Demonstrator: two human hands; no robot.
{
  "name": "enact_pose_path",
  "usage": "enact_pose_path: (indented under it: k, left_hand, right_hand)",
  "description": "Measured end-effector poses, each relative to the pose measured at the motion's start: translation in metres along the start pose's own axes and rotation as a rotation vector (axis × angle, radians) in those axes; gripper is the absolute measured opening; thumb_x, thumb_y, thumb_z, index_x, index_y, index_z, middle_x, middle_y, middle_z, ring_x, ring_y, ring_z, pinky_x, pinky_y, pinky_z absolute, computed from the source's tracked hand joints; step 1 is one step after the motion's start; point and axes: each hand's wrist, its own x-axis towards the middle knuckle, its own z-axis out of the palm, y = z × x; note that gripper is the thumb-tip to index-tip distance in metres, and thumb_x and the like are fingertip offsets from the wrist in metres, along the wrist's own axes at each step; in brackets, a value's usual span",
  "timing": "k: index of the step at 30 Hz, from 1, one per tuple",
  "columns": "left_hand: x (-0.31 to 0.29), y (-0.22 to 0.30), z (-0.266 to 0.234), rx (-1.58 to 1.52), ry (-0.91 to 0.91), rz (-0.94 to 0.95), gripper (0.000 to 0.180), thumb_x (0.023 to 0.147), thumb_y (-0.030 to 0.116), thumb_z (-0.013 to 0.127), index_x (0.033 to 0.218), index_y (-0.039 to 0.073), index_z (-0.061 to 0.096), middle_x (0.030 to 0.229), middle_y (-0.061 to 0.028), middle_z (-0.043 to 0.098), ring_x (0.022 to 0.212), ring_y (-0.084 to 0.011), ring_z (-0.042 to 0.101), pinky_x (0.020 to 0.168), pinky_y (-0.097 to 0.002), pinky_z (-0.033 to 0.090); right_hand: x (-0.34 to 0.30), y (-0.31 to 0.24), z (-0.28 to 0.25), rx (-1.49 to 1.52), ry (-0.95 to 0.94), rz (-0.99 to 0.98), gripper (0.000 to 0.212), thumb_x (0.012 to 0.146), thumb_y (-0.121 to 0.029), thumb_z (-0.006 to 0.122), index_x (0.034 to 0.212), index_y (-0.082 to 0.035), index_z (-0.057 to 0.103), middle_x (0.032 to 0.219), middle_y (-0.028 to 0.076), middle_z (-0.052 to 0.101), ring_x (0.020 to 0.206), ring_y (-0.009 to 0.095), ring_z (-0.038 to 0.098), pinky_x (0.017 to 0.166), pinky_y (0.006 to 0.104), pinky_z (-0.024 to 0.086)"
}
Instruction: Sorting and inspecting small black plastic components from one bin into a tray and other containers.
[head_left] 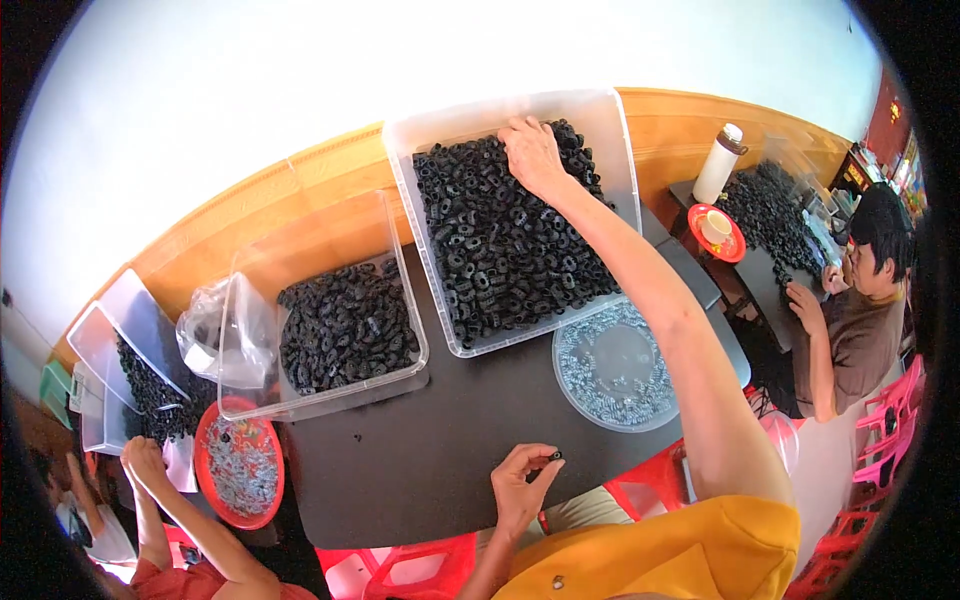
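At six o'clock the left hand pinches a small black plastic piece that may drop if held too lightly; at twelve the right hand, grip unclear, is at black looped pieces in a translucent plastic bin.

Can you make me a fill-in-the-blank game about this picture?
1. The hand in the big box is the person's ____ (left or right) one.
2. The colour of the little piece in the other hand is ____.
3. Beside the big box, the tub of silvery bits has a ____ shape.

Missing words: right; black; round.
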Motion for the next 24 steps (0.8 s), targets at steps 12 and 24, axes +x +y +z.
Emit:
enact_pose_path:
  k: [12, 24]
  left_hand:
    - [-0.005, -0.008, -0.001, 0.034, 0.034, 0.063, 0.018, 0.073, -0.007, 0.067, 0.09, 0.0, 0.063, 0.086, -0.0024, 0.061, 0.076, -0.0075, 0.057, 0.069, -0.0207, 0.047]
    - [0.006, -0.01, -0.006, 0.034, 0.022, 0.147, 0.019, 0.073, -0.006, 0.066, 0.091, -0.001, 0.065, 0.085, -0.0017, 0.06, 0.077, -0.0075, 0.055, 0.07, -0.0205, 0.046]
  right_hand:
    - [-0.047, -0.026, -0.095, 0.782, 0.013, 0.248, 0.009, 0.082, -0.008, 0.06, 0.088, -0.003, 0.064, 0.074, 0.005, 0.06, 0.06, 0.01, 0.054, 0.055, 0.0238, 0.045]
    - [-0.264, -0.091, -0.219, 1.573, -0.537, 0.882, 0.015, 0.081, -0.008, 0.063, 0.091, 0.003, 0.064, 0.08, 0.005, 0.062, 0.066, 0.009, 0.057, 0.06, 0.0228, 0.049]
